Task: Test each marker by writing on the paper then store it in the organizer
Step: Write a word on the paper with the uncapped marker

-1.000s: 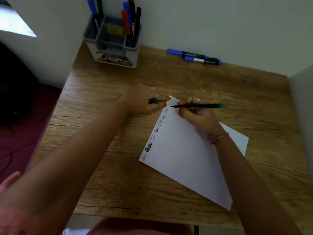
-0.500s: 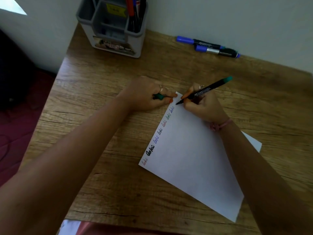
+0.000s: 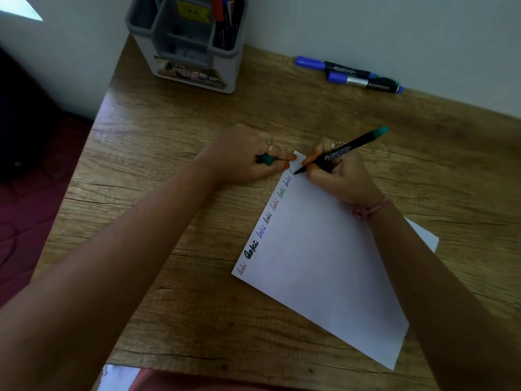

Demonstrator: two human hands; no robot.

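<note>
A white sheet of paper point(image 3: 324, 263) lies slanted on the wooden desk, with a row of small coloured words along its left edge. My right hand point(image 3: 338, 179) grips a black marker with a teal end point(image 3: 346, 149), its tip touching the paper near the top corner. My left hand point(image 3: 242, 156) holds the marker's green cap point(image 3: 265, 159) while its fingertips press on the paper's top corner. The grey organizer point(image 3: 186, 52) stands at the back left with several markers in its right compartment.
Two blue-capped markers point(image 3: 349, 73) lie against the wall at the back right. The wooden desk point(image 3: 169, 122) ends at the left over a dark red floor. A white wall runs behind the desk.
My right hand tilted the marker from level to a writing angle and lowered its tip onto the paper. The view moved closer to the desk. My left hand stayed on the corner.
</note>
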